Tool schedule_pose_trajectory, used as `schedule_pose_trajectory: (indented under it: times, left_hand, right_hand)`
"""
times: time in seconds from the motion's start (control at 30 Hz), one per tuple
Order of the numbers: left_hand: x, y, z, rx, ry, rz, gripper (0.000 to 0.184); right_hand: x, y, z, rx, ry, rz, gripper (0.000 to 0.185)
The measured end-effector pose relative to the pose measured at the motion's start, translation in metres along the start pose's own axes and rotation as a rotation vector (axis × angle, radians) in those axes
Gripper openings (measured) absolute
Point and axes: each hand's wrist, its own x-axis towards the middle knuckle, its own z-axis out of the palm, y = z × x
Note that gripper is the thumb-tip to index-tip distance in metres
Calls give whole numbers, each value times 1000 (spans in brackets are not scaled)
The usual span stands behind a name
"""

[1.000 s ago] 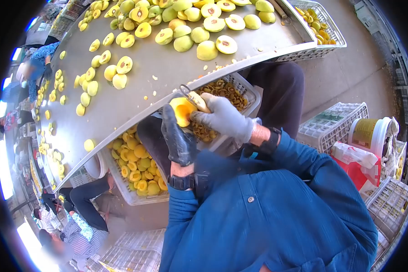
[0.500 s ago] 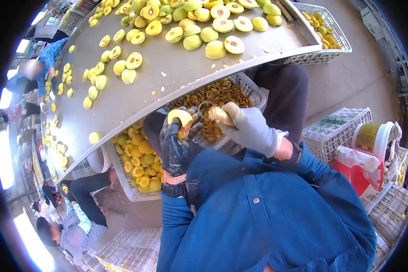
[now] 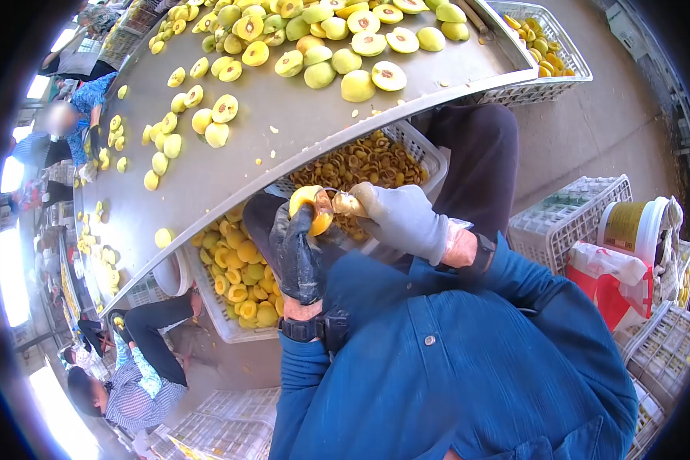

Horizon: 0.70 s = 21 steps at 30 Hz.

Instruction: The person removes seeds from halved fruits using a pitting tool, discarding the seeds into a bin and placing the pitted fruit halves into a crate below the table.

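Observation:
My left hand (image 3: 297,257), in a dark stained glove, is closed around a yellow peach half (image 3: 305,199). Brown flesh or pit shows along the half's right side. My right hand (image 3: 406,218), in a grey glove, grips a pitting tool by its pale wrapped handle (image 3: 348,205). The tool's thin curved metal end meets the peach half; its exact shape is partly hidden. Below both hands, a crate (image 3: 435,159) holds brown pits and scraps (image 3: 360,165). Beside my left hand, another crate (image 3: 234,331) is full of yellow peach halves (image 3: 241,268).
Cut peaches (image 3: 345,61) are spread over the metal table (image 3: 284,115). Another crate of fruit (image 3: 544,46) stands past its right end. To my right are a crate (image 3: 571,211), a white bucket (image 3: 632,226) and a red bag (image 3: 609,280). Other people (image 3: 134,383) sit at left.
My right hand has moved left and brought the pitting tool against the peach half. The half has turned in my left hand, and the view has shifted slightly.

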Motion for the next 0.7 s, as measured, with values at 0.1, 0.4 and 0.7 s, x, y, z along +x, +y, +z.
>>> schedule_pose_trajectory:
  times: [0.1, 0.4, 0.7]
  left_hand:
    - [1, 10, 7, -228, 107, -74, 25]
    - [-5, 29, 10, -282, 125, -106, 18]
    - [1, 26, 8, -208, 133, -130, 22]
  right_hand:
    - [0, 0, -2, -2, -34, 9, 27]
    - [12, 26, 8, -66, -77, 17, 21]
    - [13, 13, -10, 51, 38, -124, 26]
